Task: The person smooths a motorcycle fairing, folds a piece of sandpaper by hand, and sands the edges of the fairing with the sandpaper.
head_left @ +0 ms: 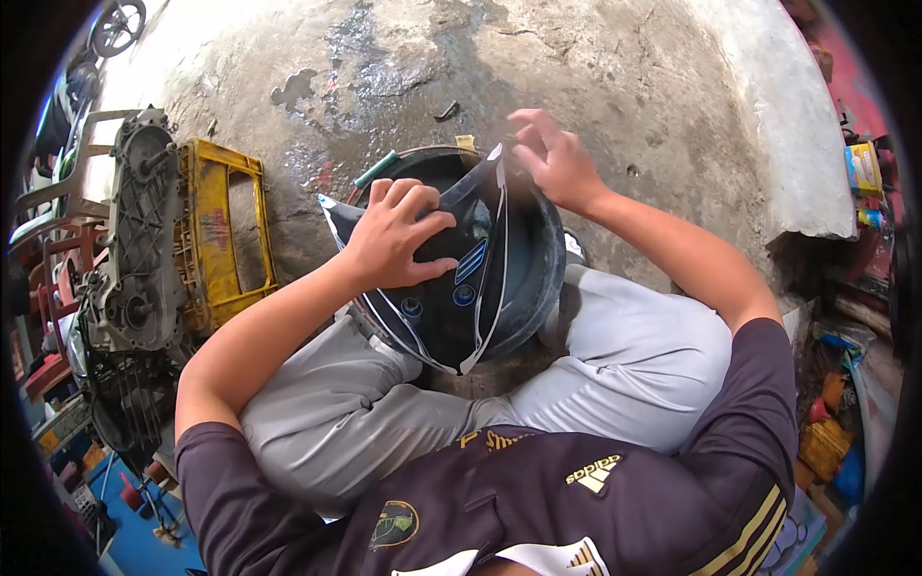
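A black motorcycle body panel (444, 305) with pale edges, blue-striped stickers and two pointed tips lies across a dark bucket (549, 278) between my knees. My left hand (399, 230) is on the panel's left part, fingers bent over it and thumb stretched along its face. Just beyond the panel's upper right tip is my right hand (555, 163), raised, with its fingers curved and apart; they are slightly blurred and nothing shows in them. A green handle grip (375, 169) sits at the bucket's far left rim. The panel hides much of the bucket's inside.
A yellow plastic crate (223, 230) and a grey metal engine casing (144, 240) stand on the left. The concrete floor (615, 86) has wet patches and a small dark piece (447, 111). A raised concrete ledge (802, 125) and a yellow tub (863, 170) are on the right.
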